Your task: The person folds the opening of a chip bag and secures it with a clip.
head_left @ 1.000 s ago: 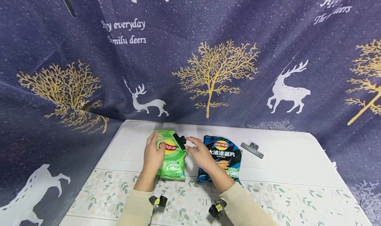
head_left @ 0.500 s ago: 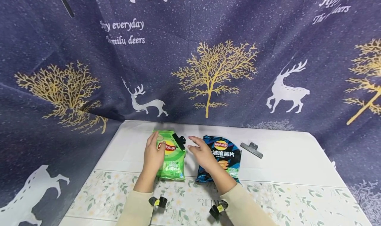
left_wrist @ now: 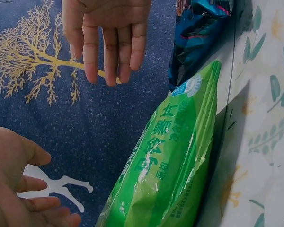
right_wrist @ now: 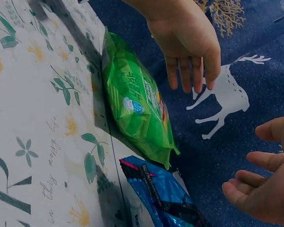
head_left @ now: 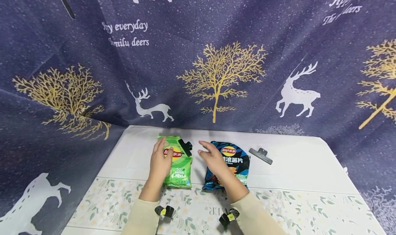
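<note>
I'm seeing L hand (head_left: 160, 160) hovering above shiny green plastic chip bag (head_left: 179, 174), R hand (head_left: 215, 161) above glossy blue-black plastic chip bag (head_left: 242, 156), both empty, fingers loose. Black bar-shaped clip (head_left: 185, 148) is sitting btwn them, on green bag's corner; careless R sweep could be knocking it off.

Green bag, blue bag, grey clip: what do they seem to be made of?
Green bag: probably thin plastic film, glossy; creases and pale glints show. Blue bag: likely similar film, shiny; its surface crinkles and catches light. Grey clip: plastic or metal; smooth-looking, but too small to tell.
</note>
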